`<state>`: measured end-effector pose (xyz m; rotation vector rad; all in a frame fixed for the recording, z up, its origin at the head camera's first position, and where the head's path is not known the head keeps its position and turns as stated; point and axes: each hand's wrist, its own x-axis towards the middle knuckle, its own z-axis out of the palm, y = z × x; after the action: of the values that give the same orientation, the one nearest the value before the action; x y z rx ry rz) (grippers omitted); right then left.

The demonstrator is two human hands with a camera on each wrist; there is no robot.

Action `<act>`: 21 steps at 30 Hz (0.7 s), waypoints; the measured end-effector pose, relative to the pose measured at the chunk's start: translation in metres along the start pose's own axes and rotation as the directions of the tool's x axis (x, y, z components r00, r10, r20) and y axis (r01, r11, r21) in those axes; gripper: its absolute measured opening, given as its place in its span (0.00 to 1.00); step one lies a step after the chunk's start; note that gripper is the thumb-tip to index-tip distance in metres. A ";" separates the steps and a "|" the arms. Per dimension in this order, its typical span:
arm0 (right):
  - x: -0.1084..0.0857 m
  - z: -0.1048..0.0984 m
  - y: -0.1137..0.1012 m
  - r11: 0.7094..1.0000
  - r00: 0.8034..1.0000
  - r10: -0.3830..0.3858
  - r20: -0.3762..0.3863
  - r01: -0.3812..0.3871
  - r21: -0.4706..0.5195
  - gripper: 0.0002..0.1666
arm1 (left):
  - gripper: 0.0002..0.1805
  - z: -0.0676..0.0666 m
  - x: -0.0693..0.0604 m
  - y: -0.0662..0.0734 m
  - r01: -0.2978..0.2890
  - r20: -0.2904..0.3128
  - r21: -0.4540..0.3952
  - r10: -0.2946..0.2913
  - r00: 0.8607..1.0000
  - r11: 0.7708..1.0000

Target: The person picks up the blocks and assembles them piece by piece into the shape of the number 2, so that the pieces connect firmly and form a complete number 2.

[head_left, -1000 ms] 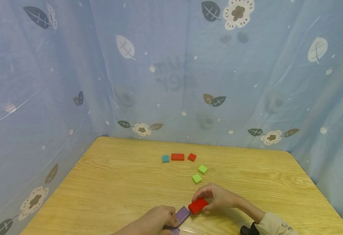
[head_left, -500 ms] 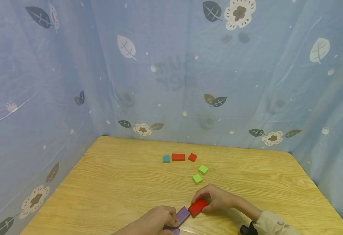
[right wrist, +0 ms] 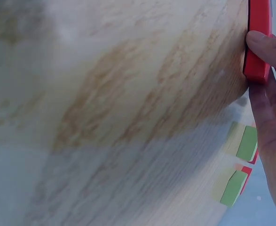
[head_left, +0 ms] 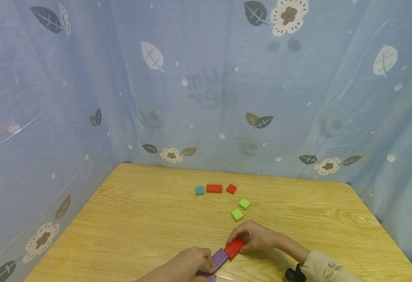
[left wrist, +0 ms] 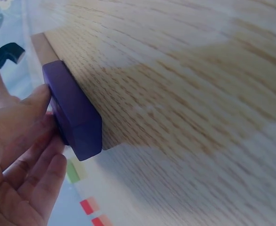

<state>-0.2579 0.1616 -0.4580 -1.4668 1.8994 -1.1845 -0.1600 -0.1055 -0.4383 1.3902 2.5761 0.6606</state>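
Between thumb and fingers, my right hand (head_left: 256, 237) grips a red rectangular block (head_left: 235, 249) on the table. The red block's end meets the end of a purple block (head_left: 220, 257), both slanting the same way. My left hand (head_left: 191, 264) pinches the purple pieces at the near edge of the head view; a second purple block (head_left: 211, 277) is partly covered by it. In the left wrist view, the thumb presses one long side of a purple block (left wrist: 74, 110) and the fingers lie behind it. The right wrist view has the thumb on the red block (right wrist: 257, 66).
Beyond the hands lie two light green blocks (head_left: 237, 214), a small red block (head_left: 231, 189), a longer red block (head_left: 214, 188) and a blue block (head_left: 199, 190). A pale piece (head_left: 223, 279) shows at the bottom edge. A patterned blue curtain (head_left: 198, 90) surrounds the wooden table (head_left: 149, 211).
My right hand has shifted the red block slightly left and turned it, lowering it against the purple block's end. My left hand stays in place.
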 end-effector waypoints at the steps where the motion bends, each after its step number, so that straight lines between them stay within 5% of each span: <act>1: 0.001 0.000 0.000 1.000 1.000 -0.004 -0.001 0.004 -0.014 0.21 | 0.12 0.000 0.000 0.000 -0.001 -0.002 0.002 0.001 1.000 1.000; 21: 0.011 -0.006 -0.001 0.998 0.998 0.054 0.029 -0.053 -0.019 0.23 | 0.13 0.001 0.002 -0.003 -0.031 0.001 0.023 0.031 1.000 0.999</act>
<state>-0.2656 0.1536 -0.4520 -1.4259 1.9218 -1.1186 -0.1630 -0.1047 -0.4404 1.4399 2.5751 0.6365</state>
